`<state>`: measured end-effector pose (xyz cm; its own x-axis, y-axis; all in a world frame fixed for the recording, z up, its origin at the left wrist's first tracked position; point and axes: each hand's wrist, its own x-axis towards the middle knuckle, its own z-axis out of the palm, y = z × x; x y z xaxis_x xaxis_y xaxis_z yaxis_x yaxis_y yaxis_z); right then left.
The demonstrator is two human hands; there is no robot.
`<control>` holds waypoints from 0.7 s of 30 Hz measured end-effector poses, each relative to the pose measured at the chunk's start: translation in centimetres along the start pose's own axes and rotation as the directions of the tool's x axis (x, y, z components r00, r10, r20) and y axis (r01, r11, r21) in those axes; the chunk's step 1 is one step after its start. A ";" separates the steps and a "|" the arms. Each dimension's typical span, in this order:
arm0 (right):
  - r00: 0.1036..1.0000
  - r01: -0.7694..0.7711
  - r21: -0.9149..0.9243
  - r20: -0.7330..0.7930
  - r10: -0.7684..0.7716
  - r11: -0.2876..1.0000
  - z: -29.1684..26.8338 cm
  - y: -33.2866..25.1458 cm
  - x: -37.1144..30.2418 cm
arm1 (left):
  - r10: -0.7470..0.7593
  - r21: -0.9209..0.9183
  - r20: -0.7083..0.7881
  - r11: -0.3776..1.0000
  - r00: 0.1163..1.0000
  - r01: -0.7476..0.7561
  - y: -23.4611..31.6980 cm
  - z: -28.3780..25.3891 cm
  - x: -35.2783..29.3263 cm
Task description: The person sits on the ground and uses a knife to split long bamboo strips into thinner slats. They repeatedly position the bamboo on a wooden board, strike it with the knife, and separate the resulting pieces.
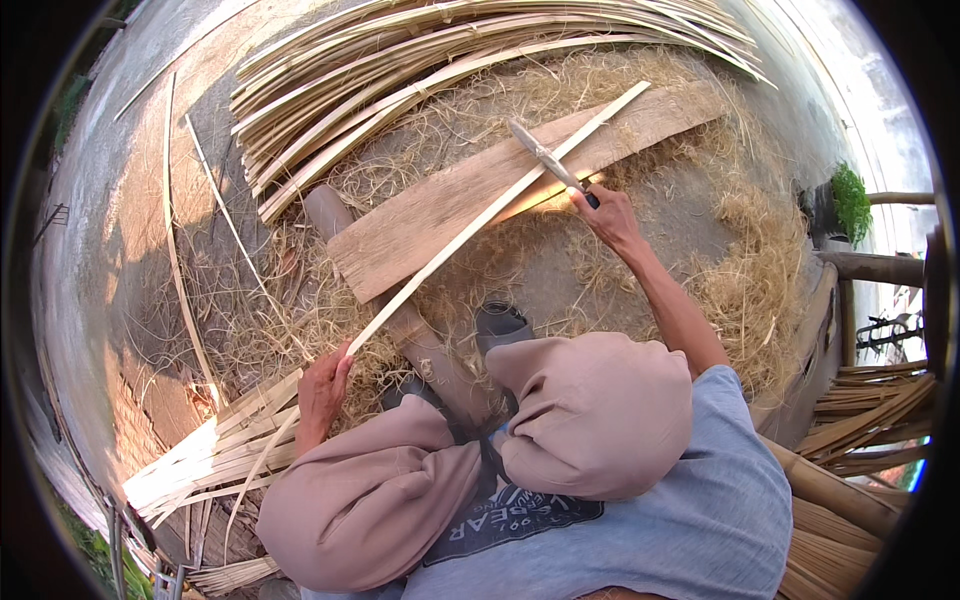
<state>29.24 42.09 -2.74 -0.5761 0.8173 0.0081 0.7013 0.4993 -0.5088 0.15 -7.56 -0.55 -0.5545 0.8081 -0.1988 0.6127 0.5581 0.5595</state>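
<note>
Left hand (322,388) pinching near end of long pale bamboo strip (490,215); right hand (607,215) gripping grey metal knife (548,158) on strip over brown wooden plank (420,225). Best keep blade shallow, strip flat.

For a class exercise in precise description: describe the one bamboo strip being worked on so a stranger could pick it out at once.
Start at the wide brown plank lying across the straw-littered ground. One long pale bamboo strip crosses it slantwise, its near end in the left hand, with the knife in the right hand laid against it. Unlike the bundled strips beyond, it lies single and is hand-held.
</note>
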 end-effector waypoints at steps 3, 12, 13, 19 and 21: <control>0.998 -0.058 0.042 0.010 0.058 0.997 0.1 1.9 -0.1 | -0.044 0.050 0.026 0.998 0.999 0.043 -2.7 -2.7 -3.6; 0.963 -0.245 -0.015 -0.119 0.241 0.970 -3.4 7.1 2.7 | 0.031 0.045 -0.080 0.999 0.996 -0.027 -4.9 -5.6 -7.1; 0.974 -0.207 0.024 -0.092 0.209 0.978 -1.9 4.6 1.3 | -0.058 0.003 0.022 0.998 0.998 0.058 -3.7 -4.6 -5.2; 0.964 -0.023 0.254 0.262 -0.046 0.967 4.4 -9.7 -9.0 | 0.009 0.124 0.088 0.992 0.996 -0.020 4.5 1.7 1.4; 0.941 0.238 0.290 0.169 -0.294 0.927 5.8 -11.7 -12.4 | 0.010 0.182 0.033 0.983 0.999 -0.016 4.6 3.2 2.3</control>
<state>25.73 24.44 -1.85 -0.8190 0.5737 0.0120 0.3913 0.5736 -0.7196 3.53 -2.56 -0.99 -0.5295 0.8195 -0.2192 0.7140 0.5700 0.4065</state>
